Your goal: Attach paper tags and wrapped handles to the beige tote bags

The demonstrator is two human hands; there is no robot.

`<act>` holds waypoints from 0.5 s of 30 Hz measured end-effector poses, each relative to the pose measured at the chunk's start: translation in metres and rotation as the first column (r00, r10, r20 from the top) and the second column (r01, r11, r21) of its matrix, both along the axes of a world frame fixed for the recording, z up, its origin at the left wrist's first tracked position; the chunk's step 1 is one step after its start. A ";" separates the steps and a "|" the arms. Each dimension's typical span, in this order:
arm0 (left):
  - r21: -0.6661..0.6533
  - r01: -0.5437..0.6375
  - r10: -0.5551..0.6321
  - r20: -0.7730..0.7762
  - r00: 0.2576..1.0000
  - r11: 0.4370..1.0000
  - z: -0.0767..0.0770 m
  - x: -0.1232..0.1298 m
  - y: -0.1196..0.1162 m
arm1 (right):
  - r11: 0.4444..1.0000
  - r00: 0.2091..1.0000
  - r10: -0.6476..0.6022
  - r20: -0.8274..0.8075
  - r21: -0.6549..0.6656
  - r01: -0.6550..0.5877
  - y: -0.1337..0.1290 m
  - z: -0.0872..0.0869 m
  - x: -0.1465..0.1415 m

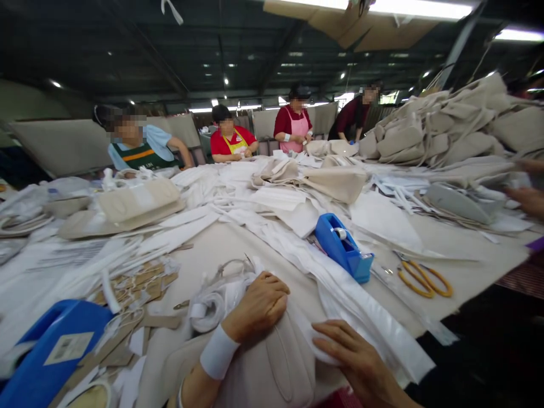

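Note:
A beige handbag [287,360] lies before me at the table's near edge. White rolled wrapping [208,311] and part of a handle show at its far left. My left hand [258,303], with a white band on the wrist, rests on the bag's upper part; its fingers are curled closed, and what they grip is hidden. At the bag's right side, my right hand [357,357] has its fingers stretched out and touches the edge of a white sheet [317,340] against the bag.
Blue tape dispensers stand at right [344,246] and near left [55,345]. Orange-handled scissors [425,277] lie to the right. Cardboard tags [144,286], white strips and beige bags cover much of the table. Several people work across it; another person's hand [527,198] shows at right.

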State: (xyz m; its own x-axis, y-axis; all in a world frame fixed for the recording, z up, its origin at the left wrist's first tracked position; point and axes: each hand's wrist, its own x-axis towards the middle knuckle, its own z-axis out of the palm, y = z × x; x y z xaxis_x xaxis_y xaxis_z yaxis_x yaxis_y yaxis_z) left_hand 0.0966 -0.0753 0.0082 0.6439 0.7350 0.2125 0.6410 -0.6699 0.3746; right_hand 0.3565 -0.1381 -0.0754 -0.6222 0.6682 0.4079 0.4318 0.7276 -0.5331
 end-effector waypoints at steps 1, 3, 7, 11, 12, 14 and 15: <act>-0.013 -0.008 0.008 0.013 1.000 1.000 0.001 0.000 0.000 | 1.000 0.999 -0.011 -0.033 -0.007 0.010 0.005 -0.002 -0.006; -0.033 -0.014 0.014 0.024 1.000 0.999 0.001 0.000 0.000 | 0.999 0.999 0.010 -0.052 -0.052 -0.013 0.016 0.005 -0.015; -0.032 -0.015 0.015 0.016 1.000 0.999 0.001 0.000 -0.001 | 0.982 0.986 0.133 0.104 -0.151 -0.116 0.036 0.037 -0.031; 0.044 -0.011 0.013 -0.054 0.998 0.999 -0.005 0.000 -0.003 | 0.945 0.959 0.182 0.218 -0.309 -0.109 0.054 0.052 -0.050; 0.078 -0.004 0.011 -0.085 0.996 0.997 -0.010 -0.001 -0.003 | 0.928 0.965 0.150 0.215 -0.367 -0.062 0.058 0.053 -0.054; 0.152 0.015 0.009 -0.153 0.988 0.988 -0.025 -0.002 0.003 | 0.884 0.981 0.067 0.180 -0.467 0.025 0.066 0.056 -0.062; 0.185 0.032 0.003 -0.187 0.982 0.982 -0.034 -0.004 0.009 | 0.868 0.987 0.039 0.157 -0.494 0.044 0.068 0.058 -0.065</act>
